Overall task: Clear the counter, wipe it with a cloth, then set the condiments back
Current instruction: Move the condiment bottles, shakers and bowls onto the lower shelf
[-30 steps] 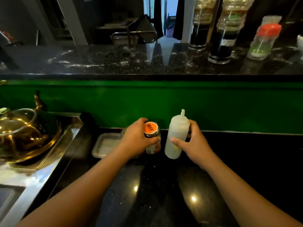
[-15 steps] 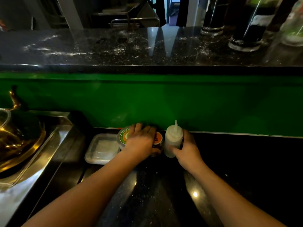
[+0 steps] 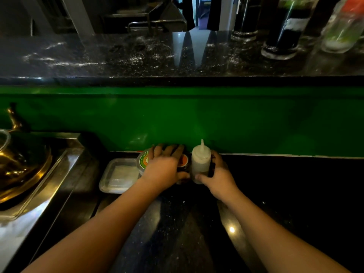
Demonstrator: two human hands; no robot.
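Both bare forearms reach forward. The left hand [image 3: 163, 169] cups over a small orange-lidded jar [image 3: 183, 161]; the right hand [image 3: 219, 179] wraps a white plastic squeeze bottle [image 3: 200, 161].

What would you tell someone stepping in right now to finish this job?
Left hand: curled over the orange-lidded jar, thumb round its front.
Right hand: grips the white squeeze bottle.
Jar and bottle appear to stand on the lower black counter against the green wall, next to a round tub and a lidded clear container.
Done: these condiments look set back.
Left: let go of both. The dark bottles on the upper counter may need returning; I cannot tell.
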